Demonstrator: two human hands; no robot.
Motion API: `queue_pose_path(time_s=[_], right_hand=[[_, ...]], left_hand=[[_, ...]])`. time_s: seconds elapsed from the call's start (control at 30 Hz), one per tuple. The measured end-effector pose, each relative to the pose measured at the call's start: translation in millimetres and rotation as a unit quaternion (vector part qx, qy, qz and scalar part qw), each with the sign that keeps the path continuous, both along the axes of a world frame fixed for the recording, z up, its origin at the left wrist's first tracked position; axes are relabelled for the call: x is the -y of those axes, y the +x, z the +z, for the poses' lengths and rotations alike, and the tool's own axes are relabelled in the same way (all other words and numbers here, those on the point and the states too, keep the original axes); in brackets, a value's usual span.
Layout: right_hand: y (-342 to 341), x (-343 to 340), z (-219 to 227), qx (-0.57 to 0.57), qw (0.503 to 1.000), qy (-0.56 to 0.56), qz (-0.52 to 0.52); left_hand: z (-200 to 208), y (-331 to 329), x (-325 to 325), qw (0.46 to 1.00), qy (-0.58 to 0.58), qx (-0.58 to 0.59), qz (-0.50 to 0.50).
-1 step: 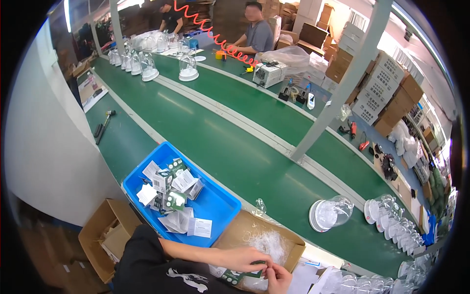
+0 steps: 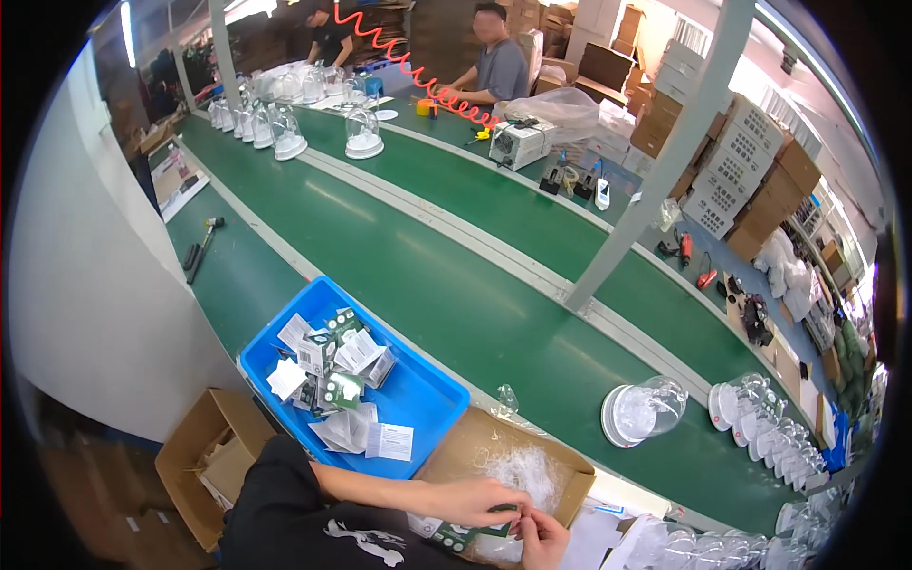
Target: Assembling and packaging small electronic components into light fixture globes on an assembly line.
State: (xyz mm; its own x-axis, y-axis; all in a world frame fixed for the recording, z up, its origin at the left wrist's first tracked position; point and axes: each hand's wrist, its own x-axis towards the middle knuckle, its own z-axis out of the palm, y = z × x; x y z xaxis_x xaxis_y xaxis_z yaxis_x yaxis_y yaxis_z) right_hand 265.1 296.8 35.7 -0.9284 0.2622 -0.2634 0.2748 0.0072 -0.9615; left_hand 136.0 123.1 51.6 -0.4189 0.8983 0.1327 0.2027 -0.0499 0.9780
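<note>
My two hands meet low in the picture, above a shallow cardboard tray (image 2: 577,494). My left hand (image 2: 480,501) comes from the left with its fingers pinched on a green-and-white printed card (image 2: 454,538), partly hidden below that hand. My right hand (image 2: 543,541) is closed, its fingertips pressed against the left ones; what lies between them is too small to make out. A tangle of thin clear plastic strands (image 2: 524,475) fills part of the tray. To the left, a blue plastic bin (image 2: 435,410) holds a heap of similar cards (image 2: 328,366).
A green conveyor (image 2: 418,256) runs beyond the bin. On it stands a clear dome with a white base (image 2: 622,416); more domes (image 2: 760,427) line the right. A hammer (image 2: 203,249) lies at left, beside a cardboard box (image 2: 185,465). Two people (image 2: 502,68) work across the line.
</note>
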Motion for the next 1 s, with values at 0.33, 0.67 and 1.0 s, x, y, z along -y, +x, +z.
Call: queue_pose_path(time_s=[0.33, 0.67, 1.0], right_hand=[[5.6, 15.2, -0.2, -0.037, 0.987, 0.148, 0.052], [8.7, 28.8, -10.1, -0.08, 0.988, 0.121, -0.052], [0.2, 10.0, 17.9, -0.071, 0.982, 0.169, 0.042]], left_hand=[[-7.7, 2.4, 13.4, 0.988, -0.09, -0.126, 0.001], [-2.8, 12.5, 21.9, 0.98, -0.141, -0.141, 0.009], [-0.4, 16.0, 23.7, 0.98, -0.089, -0.176, 0.008]])
